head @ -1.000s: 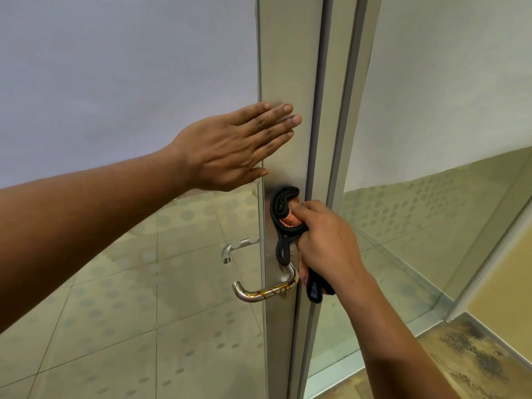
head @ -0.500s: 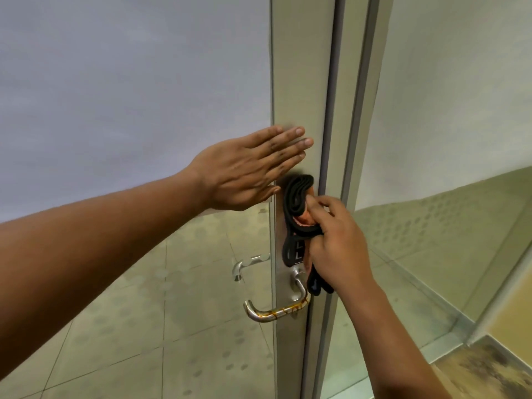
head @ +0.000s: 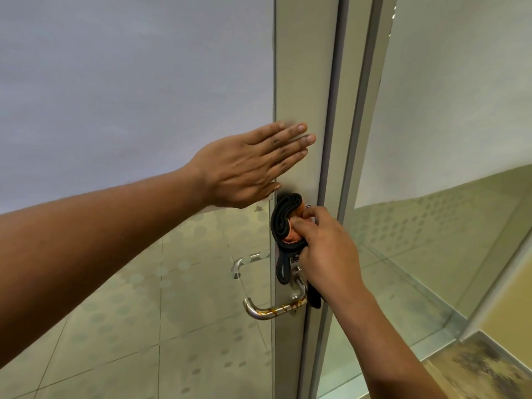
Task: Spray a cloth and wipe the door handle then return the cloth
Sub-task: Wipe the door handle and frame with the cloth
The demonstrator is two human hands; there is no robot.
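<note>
The cloth (head: 286,223) is bunched in the right hand (head: 325,251) above the handle (head: 273,311); the left hand (head: 247,165) is laid flat on the door frame (head: 302,82) (loose ends may snag).

Two bare forearms, left hand (head: 247,165), right hand (head: 325,251)

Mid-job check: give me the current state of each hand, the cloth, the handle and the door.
Left hand: flat, fingers straight, on the metal door frame.
Right hand: grips the cloth.
Black-edged orange cloth: bunched against the frame, above the handle.
Curved steel door handle: horizontal, rust-streaked.
</note>
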